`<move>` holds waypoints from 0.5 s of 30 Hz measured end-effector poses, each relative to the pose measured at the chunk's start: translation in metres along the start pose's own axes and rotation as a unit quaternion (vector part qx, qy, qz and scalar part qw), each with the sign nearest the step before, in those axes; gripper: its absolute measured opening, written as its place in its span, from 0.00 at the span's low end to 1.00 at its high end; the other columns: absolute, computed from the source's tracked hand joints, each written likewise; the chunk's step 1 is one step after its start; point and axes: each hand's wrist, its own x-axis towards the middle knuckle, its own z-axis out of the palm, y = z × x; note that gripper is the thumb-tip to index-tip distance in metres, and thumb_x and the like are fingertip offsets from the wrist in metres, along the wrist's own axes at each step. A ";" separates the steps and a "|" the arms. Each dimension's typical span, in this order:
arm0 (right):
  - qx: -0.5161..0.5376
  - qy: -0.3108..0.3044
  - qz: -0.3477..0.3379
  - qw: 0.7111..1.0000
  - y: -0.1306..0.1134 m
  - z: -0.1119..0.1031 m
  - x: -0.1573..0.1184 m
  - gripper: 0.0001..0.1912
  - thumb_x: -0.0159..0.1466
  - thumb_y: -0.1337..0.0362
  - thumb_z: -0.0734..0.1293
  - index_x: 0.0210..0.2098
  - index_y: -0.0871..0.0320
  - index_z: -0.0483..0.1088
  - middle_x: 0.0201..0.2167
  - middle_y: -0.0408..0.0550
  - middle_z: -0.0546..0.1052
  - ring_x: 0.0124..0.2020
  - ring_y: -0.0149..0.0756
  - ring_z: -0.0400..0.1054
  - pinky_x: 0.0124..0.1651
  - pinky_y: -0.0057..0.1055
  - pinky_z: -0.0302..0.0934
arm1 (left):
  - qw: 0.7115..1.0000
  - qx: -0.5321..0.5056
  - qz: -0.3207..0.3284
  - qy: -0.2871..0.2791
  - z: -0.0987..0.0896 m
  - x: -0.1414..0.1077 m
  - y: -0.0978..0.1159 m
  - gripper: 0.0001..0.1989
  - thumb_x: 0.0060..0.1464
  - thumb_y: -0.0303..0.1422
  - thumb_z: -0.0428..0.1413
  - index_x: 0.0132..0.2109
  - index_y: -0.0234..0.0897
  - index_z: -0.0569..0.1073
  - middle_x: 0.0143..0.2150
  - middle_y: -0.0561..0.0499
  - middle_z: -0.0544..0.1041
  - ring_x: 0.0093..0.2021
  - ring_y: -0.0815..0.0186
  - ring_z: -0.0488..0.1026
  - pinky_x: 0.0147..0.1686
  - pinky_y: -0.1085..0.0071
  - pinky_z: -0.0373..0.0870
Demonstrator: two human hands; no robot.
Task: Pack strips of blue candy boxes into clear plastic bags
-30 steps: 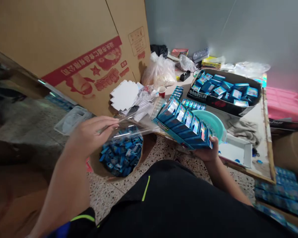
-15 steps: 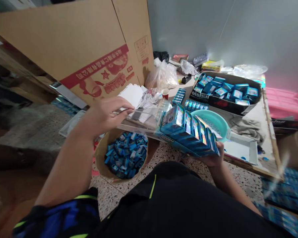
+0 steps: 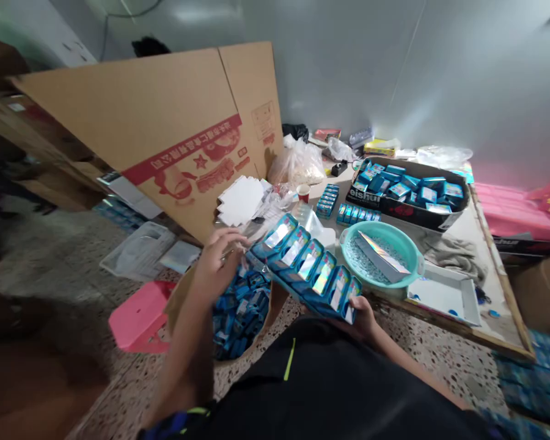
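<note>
A row of several small blue packs (image 3: 309,263) with shiny labels sits tilted in front of my body, with clear plastic around its left end. My right hand (image 3: 364,318) grips the row's right end, thumb on the front; its other fingers are mostly hidden. My left hand (image 3: 220,263) is closed on the gathered clear plastic bag (image 3: 244,243) at the left end. Below my left hand stands a large open container (image 3: 275,305) full of loose blue packs (image 3: 241,311).
On the table, a turquoise basin (image 3: 380,284) holds a long shiny carton and small pieces. Behind it sits a black box (image 3: 394,208) of blue packs. A white tray (image 3: 444,290) lies at the front edge. A big cardboard sheet (image 3: 178,104) stands left; a pink stool (image 3: 140,318) is below.
My left hand has come in toward the packs, and the stretched clear plastic is now bunched up. The row of packs has moved left and lower, uncovering the basin.
</note>
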 end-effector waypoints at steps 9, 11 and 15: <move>-0.033 -0.180 0.028 0.983 0.023 0.027 0.017 0.46 0.39 0.48 0.84 0.54 0.45 0.68 0.55 0.51 0.75 0.60 0.55 0.69 0.62 0.52 0.64 | 0.941 -0.173 -0.108 0.268 0.046 -0.052 -0.059 0.16 0.60 0.48 0.53 0.37 0.42 0.77 0.48 0.40 0.79 0.52 0.50 0.76 0.57 0.48 0.70; -0.044 -0.203 0.035 0.978 0.024 0.034 0.021 0.48 0.36 0.44 0.84 0.54 0.44 0.69 0.55 0.51 0.75 0.61 0.56 0.68 0.62 0.52 0.64 | 0.936 -0.219 -0.107 0.254 0.044 -0.052 -0.061 0.16 0.57 0.49 0.57 0.35 0.42 0.76 0.47 0.39 0.79 0.50 0.49 0.76 0.55 0.46 0.70; -0.045 -0.203 0.126 0.970 0.018 0.049 0.031 0.42 0.55 0.29 0.69 0.61 0.43 0.68 0.52 0.53 0.77 0.57 0.53 0.72 0.58 0.53 0.67 | 0.939 -0.265 -0.083 0.203 0.044 -0.045 -0.048 0.20 0.57 0.51 0.57 0.33 0.39 0.79 0.47 0.37 0.79 0.49 0.50 0.76 0.54 0.47 0.71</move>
